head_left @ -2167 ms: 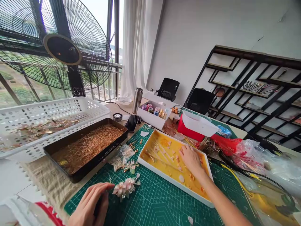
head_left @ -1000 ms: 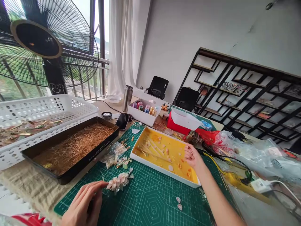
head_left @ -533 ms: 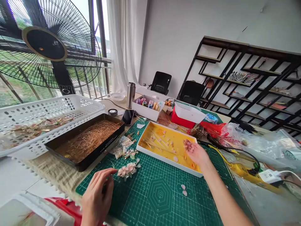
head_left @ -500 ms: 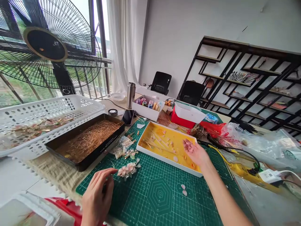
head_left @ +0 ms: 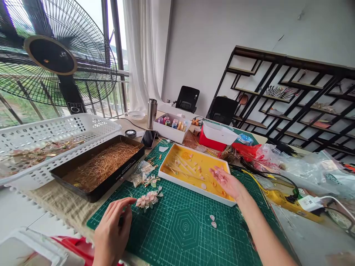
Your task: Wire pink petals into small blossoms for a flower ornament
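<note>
My left hand (head_left: 113, 221) is at the near left of the green cutting mat, fingers bent and drawn together. Its index fingertip meets the left end of a pink beaded flower spray (head_left: 148, 199), which looks pinched there; the stem is hidden. My right hand (head_left: 226, 181) is palm up over the right part of a shallow white tray (head_left: 191, 190) with a yellow bottom. Several small pink pieces (head_left: 220, 175) lie in its cupped palm. Pale and amber bits and thin sticks are scattered in the tray. Two pale pink petals (head_left: 213, 221) lie on the mat (head_left: 185, 244).
Left of the mat are a black tin (head_left: 97, 184) of thin copper-coloured wires and a white perforated basket (head_left: 69, 129). Behind stand a steel flask (head_left: 152, 112), a phone (head_left: 148, 138) and a white box (head_left: 170, 133) of spools. Plastic bags and a yellow power strip (head_left: 296, 208) are at right.
My right hand has risen from among the tray's bits and turned palm up, showing pink pieces. A second petal has come into view on the mat. My left hand stays by the flower spray.
</note>
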Available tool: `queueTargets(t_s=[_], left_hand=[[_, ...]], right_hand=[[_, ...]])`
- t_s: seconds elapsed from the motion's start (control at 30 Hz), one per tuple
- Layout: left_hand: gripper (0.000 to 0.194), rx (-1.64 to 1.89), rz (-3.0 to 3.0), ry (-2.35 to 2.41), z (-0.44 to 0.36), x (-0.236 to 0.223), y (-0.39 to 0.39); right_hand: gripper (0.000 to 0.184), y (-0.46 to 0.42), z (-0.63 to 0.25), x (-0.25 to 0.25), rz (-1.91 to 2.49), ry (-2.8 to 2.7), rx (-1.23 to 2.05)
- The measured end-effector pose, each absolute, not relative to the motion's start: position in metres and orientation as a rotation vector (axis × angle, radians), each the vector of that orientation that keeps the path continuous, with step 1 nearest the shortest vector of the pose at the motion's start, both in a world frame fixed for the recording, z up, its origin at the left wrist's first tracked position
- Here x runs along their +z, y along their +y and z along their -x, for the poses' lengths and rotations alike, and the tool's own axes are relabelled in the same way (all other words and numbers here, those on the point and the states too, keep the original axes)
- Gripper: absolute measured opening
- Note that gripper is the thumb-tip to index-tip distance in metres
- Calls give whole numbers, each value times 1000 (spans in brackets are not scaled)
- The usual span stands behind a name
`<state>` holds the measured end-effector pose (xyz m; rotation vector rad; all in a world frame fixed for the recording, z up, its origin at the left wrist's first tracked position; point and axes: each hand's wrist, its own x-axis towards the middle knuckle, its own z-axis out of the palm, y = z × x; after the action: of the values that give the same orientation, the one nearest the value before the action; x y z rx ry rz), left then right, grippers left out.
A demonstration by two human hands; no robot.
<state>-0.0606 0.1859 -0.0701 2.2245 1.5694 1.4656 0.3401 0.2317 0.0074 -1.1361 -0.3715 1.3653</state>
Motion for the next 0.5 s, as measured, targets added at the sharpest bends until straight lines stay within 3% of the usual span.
queueTargets(t_s=[0.5], left_hand=[[17, 1494, -2137, 1559, 56, -68, 183]], right_hand=[[17, 238, -368, -3, 1458, -553, 1350]])
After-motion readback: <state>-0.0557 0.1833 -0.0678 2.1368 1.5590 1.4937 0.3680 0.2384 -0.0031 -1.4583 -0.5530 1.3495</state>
